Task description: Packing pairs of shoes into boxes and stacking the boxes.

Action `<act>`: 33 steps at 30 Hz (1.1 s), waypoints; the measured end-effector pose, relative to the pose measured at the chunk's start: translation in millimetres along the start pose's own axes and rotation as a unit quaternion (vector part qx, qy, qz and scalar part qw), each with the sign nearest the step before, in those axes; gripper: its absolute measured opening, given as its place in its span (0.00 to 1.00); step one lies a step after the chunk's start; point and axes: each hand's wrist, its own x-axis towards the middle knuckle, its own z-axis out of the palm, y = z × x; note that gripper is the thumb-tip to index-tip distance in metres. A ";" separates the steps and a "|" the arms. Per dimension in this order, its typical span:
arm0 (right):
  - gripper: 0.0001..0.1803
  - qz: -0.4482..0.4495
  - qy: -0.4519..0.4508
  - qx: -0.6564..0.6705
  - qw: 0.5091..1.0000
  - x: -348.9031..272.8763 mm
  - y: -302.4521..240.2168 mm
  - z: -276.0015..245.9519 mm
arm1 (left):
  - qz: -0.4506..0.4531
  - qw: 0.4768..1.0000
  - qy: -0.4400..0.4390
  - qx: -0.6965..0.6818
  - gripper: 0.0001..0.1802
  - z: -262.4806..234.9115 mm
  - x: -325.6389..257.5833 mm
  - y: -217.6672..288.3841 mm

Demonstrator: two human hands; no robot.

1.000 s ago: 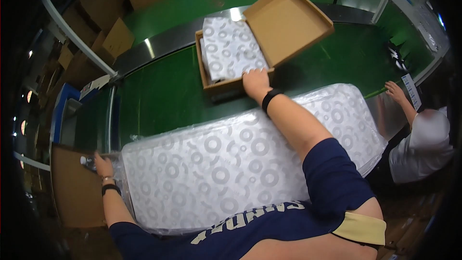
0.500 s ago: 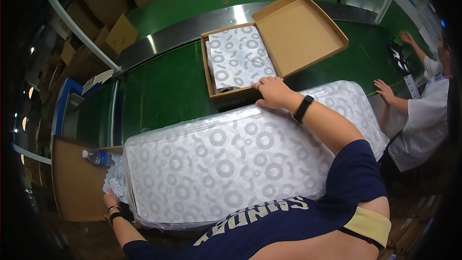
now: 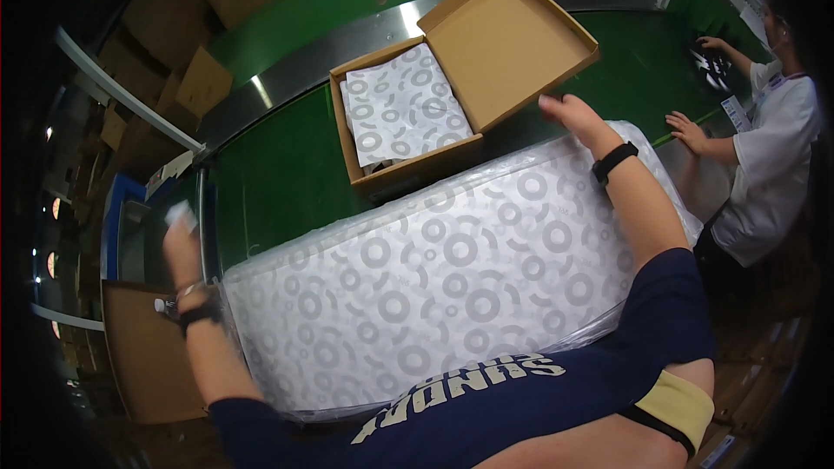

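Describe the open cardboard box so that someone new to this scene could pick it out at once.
On the green conveyor belt, just beyond the big plastic-wrapped stack of ring-patterned paper, sits a flat brown cardboard box. Its lid is flung open and its tray is lined with the same ring-patterned paper, unlike the closed cartons stacked behind the belt.

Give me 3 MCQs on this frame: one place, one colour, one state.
1. Where does the open cardboard box sit?
A. on the green belt beyond the big patterned stack
B. on the floor
C. on top of the stack

2. What colour is the conveyor belt?
A. grey
B. green
C. blue

3. What is the state of the box lid?
A. taped shut
C. folded open
B. torn off

Answers:
1 A, the box rests on the belt just behind the wrapped stack of ring-patterned sheets.
2 B, the bare belt around the box is green.
3 C, the lid is swung back, showing patterned paper inside; the right hand is near its edge.
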 end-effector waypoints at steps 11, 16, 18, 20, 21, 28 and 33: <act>0.36 -0.142 -0.071 0.439 0.884 12.7 -111.3 81.2 | -0.505 0.481 -0.244 -0.674 0.45 197.9 9.9 222.2; 0.34 0.106 0.088 0.295 0.946 37.7 -93.4 113.4 | -0.353 0.598 -0.424 -0.582 0.44 202.5 2.7 215.9; 0.31 0.228 0.152 0.362 0.891 45.0 -98.1 115.3 | -0.374 0.685 -0.330 -0.531 0.50 198.9 17.7 194.7; 0.45 0.193 -0.014 0.357 0.914 29.2 -111.0 103.6 | -0.473 0.637 -0.198 -0.576 0.60 194.2 40.6 159.3; 0.45 0.199 -0.006 0.355 0.913 36.5 -97.5 95.9 | -0.478 0.631 -0.170 -0.587 0.62 193.2 53.5 155.9; 0.24 0.150 -0.089 0.255 0.951 52.1 -95.7 74.6 | -0.330 0.776 -0.223 -0.489 0.34 269.8 50.6 81.2; 0.19 0.075 -0.012 0.274 0.959 58.2 -100.6 76.2 | -0.385 0.807 -0.098 -0.438 0.33 224.1 58.7 115.9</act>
